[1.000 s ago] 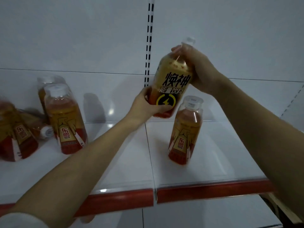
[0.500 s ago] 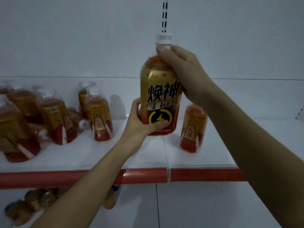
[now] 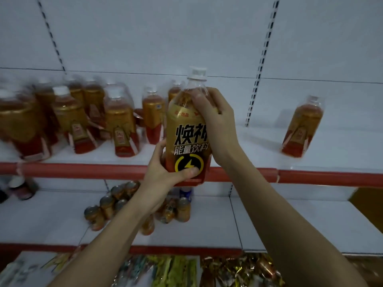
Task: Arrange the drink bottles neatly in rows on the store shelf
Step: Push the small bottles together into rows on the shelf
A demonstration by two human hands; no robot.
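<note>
Bottle [image 3: 186,133] in hand sits upright in front of the red shelf edge [image 3: 83,169], off the shelf itself. Left hand [image 3: 165,172] curls round its base with the thumb pressed across the label; right hand [image 3: 215,119] wraps fingers round the shoulder just below the cap [image 3: 198,73]. Setting it down carelessly could knock the crowded bottles [image 3: 122,125] at left, which look tightly packed and partly tilted. Placing it beside the lone bottle [image 3: 302,127] at right seems safer, though a loose grip could let it slip.

Both hands raised, left [image 3: 165,168] curled low, right [image 3: 215,121] curled higher.
</note>
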